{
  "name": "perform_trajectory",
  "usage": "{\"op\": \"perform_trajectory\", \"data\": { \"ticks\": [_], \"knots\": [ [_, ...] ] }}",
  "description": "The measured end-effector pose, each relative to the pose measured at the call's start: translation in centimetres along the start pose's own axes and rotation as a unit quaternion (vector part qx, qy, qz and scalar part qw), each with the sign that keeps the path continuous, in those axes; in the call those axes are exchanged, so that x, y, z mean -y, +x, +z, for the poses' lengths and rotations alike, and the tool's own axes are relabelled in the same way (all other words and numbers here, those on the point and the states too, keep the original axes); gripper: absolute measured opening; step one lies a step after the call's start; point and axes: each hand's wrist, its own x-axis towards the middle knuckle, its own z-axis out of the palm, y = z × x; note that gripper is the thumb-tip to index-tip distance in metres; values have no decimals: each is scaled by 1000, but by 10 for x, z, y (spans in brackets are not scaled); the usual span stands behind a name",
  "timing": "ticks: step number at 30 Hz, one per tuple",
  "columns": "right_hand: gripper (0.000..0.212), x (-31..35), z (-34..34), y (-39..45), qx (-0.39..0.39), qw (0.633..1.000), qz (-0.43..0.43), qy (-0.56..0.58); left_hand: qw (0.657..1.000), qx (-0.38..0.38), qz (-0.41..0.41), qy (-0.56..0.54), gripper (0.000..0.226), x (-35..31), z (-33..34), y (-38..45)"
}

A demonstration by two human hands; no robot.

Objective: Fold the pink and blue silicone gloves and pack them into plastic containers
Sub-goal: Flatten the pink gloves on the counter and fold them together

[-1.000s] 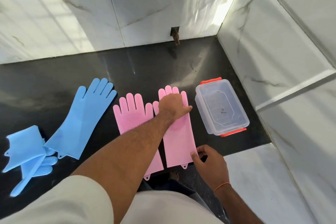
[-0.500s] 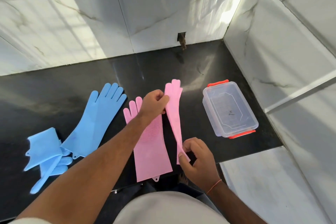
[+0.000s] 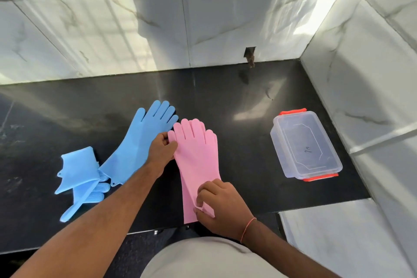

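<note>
Pinching the thumb side of the pink gloves (image 3: 196, 160), the left hand (image 3: 161, 153) sits in the middle of the frame with its fingers curled onto the pink edge. The right hand (image 3: 222, 207), lower and a little right of centre, grips the cuff end between thumb and bent fingers, lifting a small fold of it off the counter; an orange thread (image 3: 247, 229) circles that wrist. The pink gloves seem to lie one on top of the other, fingers pointing toward the top of the frame, flat on the black counter (image 3: 225, 97).

Just left of them, its fingertips nearly touching the pink ones, a blue glove (image 3: 141, 144) lies spread out at a slant. Lower left of that, a second blue glove (image 3: 77, 178) is folded over on itself, its cuff on top and its nubbed fingers poking out below, touching the cuff of the flat one.

Well apart at the right of the frame stands a clear plastic box (image 3: 305, 145) with its lid on and orange clips at both ends, close to the marble wall (image 3: 372, 74).
</note>
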Motion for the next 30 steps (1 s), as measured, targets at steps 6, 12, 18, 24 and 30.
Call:
{"op": "perform_trajectory", "data": {
  "ticks": [6,12,18,24,30],
  "knots": [
    [27,8,6,2,30,999,-11,-8,999,30,4,44,40,-3,-4,-4],
    [26,11,8,5,59,998,-19,-9,995,32,15,89,46,1,-3,-6],
    [32,12,13,12,112,993,-40,-21,997,31,7,76,54,-1,-3,-7],
    [27,-10,10,2,47,993,110,6,997,-3,44,66,65,9,-12,-23],
    [13,-39,4,0,5,938,340,70,997,23,35,57,51,41,-16,-55]
  ]
}}
